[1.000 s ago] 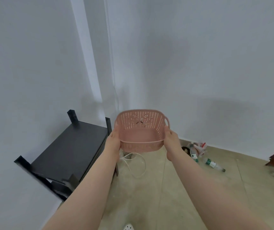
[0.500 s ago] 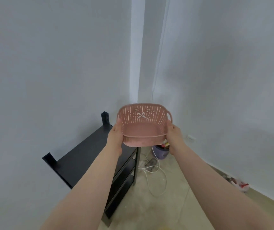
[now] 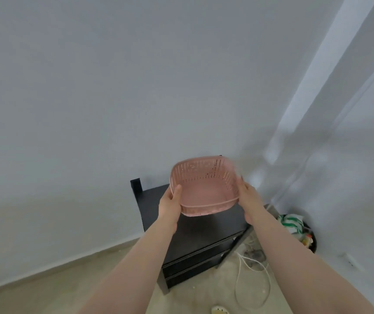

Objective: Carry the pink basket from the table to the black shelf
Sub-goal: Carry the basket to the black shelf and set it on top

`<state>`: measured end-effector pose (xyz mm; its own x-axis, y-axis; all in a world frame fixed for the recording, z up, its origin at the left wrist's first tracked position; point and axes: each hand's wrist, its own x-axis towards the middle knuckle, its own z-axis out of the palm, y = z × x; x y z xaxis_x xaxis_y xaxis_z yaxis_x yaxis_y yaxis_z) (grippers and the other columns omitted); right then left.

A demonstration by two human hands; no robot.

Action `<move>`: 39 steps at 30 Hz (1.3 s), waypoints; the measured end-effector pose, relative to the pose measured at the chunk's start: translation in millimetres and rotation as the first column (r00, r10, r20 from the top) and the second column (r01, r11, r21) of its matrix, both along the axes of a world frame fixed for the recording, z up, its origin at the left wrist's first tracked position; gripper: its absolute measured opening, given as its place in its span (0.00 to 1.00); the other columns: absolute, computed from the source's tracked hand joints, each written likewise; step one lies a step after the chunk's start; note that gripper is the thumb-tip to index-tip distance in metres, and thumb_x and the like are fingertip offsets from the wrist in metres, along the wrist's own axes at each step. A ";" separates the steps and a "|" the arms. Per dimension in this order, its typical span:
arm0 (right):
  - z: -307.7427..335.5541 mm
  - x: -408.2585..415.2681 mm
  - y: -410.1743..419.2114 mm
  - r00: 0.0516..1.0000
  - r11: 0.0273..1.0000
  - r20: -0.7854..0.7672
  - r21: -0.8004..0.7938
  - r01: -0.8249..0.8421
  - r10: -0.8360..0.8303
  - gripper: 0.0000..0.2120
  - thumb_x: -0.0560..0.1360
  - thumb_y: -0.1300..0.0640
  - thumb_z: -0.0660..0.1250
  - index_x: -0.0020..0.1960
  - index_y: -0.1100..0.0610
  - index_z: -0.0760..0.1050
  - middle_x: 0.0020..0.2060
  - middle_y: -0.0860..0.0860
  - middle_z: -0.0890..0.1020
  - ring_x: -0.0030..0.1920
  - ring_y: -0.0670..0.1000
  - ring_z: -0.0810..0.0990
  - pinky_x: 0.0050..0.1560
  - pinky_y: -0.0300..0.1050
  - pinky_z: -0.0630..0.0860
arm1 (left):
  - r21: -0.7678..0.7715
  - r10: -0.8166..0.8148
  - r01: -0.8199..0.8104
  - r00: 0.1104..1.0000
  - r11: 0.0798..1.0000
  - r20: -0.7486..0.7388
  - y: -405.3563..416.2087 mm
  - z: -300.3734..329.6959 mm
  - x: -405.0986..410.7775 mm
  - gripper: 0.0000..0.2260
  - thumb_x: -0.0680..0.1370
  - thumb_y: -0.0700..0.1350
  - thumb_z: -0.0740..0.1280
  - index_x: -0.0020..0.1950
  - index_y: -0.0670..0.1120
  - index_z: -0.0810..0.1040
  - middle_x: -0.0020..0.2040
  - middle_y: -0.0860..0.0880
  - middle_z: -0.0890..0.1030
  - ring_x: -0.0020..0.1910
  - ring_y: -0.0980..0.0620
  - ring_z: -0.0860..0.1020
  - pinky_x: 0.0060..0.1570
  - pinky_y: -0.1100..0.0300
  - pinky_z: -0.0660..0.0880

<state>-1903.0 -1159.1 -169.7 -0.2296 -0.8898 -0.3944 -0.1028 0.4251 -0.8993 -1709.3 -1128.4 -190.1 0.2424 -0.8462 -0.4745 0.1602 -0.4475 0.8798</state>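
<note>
The view has swung left since half a second ago: the room corner that stood dead centre now runs up the right side, and the black shelf (image 3: 195,234) has slid from lower left to right under the arms. The pink basket (image 3: 204,185), held in front of the bare wall a moment back, now sits in the air over the shelf's top board, above its back half, tilted so the open mouth faces the camera. It is not down yet; a gap shows between its base and the board.

No brand, label or writing can be read anywhere; the basket shows only rows of punched holes in its walls.

The left hand (image 3: 170,205) is wrapped on the basket's left side, thumb hooked over the rim into the inside, fingers hidden underneath. The right hand (image 3: 248,200) clamps the right side the same way, palm flat against the wall, fingers curled under the base out of sight. Both are closed on it, bare forearms stretched forward.

Right of the shelf, a dark bin (image 3: 310,236) with green-and-white rubbish (image 3: 291,223) in it stands in the wall corner, and a white cable (image 3: 251,282) loops across the floor (image 3: 45,298) by the shelf's front right leg. The shelf's back left post stands up against the wall (image 3: 91,109).
</note>
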 end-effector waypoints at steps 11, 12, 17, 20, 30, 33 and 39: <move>-56.8 -10.6 -48.5 0.938 0.930 0.006 0.123 -0.346 0.347 0.26 0.81 0.44 0.51 0.72 0.57 0.66 0.68 0.55 0.73 0.69 0.56 0.68 0.66 0.52 0.63 | 0.127 0.307 -0.317 0.947 0.940 0.095 8.6 -39.1 -30.7 0.20 0.81 0.53 0.61 0.72 0.48 0.72 0.62 0.48 0.79 0.62 0.46 0.76 0.55 0.55 0.71; -63.0 -12.4 -49.3 0.930 0.922 0.010 0.131 -0.366 0.368 0.25 0.81 0.44 0.51 0.72 0.57 0.66 0.68 0.55 0.73 0.69 0.56 0.69 0.65 0.51 0.64 | 0.149 0.322 -0.335 0.941 0.930 0.102 12.0 -42.2 -34.8 0.20 0.81 0.53 0.61 0.72 0.48 0.71 0.61 0.49 0.79 0.62 0.47 0.75 0.54 0.56 0.70; -78.7 -15.7 -52.2 0.887 0.879 -0.017 0.143 -0.455 0.462 0.25 0.81 0.44 0.53 0.72 0.57 0.67 0.67 0.55 0.74 0.68 0.57 0.70 0.65 0.51 0.65 | 0.238 0.369 -0.389 0.921 0.890 0.124 26.2 -55.3 -48.4 0.23 0.80 0.56 0.61 0.72 0.47 0.70 0.62 0.48 0.78 0.59 0.47 0.75 0.50 0.55 0.70; -79.3 -14.3 -56.2 0.863 0.859 -0.033 0.119 -0.498 0.504 0.25 0.81 0.44 0.53 0.72 0.57 0.68 0.67 0.55 0.74 0.68 0.57 0.70 0.65 0.52 0.65 | 0.269 0.393 -0.412 0.911 0.870 0.125 31.1 -57.8 -50.3 0.24 0.80 0.58 0.59 0.72 0.46 0.70 0.62 0.46 0.79 0.59 0.46 0.76 0.50 0.55 0.71; -72.7 -30.2 -68.2 0.896 0.890 -0.027 0.136 -0.436 0.443 0.27 0.80 0.43 0.55 0.74 0.56 0.64 0.73 0.54 0.67 0.73 0.56 0.64 0.70 0.52 0.60 | 0.295 0.449 -0.477 0.879 0.828 0.159 42.9 -49.0 -47.4 0.35 0.77 0.67 0.56 0.78 0.46 0.63 0.73 0.43 0.70 0.71 0.41 0.68 0.68 0.44 0.65; -71.2 -37.8 -65.9 0.886 0.876 -0.022 0.159 -0.455 0.464 0.28 0.79 0.42 0.56 0.74 0.55 0.63 0.74 0.54 0.66 0.73 0.57 0.64 0.70 0.53 0.60 | 0.307 0.453 -0.476 0.879 0.824 0.149 51.5 -51.7 -52.5 0.37 0.76 0.67 0.57 0.79 0.47 0.60 0.75 0.44 0.68 0.73 0.42 0.66 0.69 0.44 0.63; -70.1 -34.8 -63.2 0.863 0.849 -0.004 0.178 -0.497 0.506 0.28 0.78 0.39 0.57 0.73 0.53 0.66 0.72 0.52 0.69 0.72 0.56 0.66 0.70 0.54 0.61 | 0.329 0.481 -0.474 0.874 0.817 0.067 56.7 -59.1 -69.4 0.38 0.76 0.66 0.61 0.80 0.49 0.57 0.78 0.47 0.64 0.75 0.43 0.63 0.71 0.44 0.60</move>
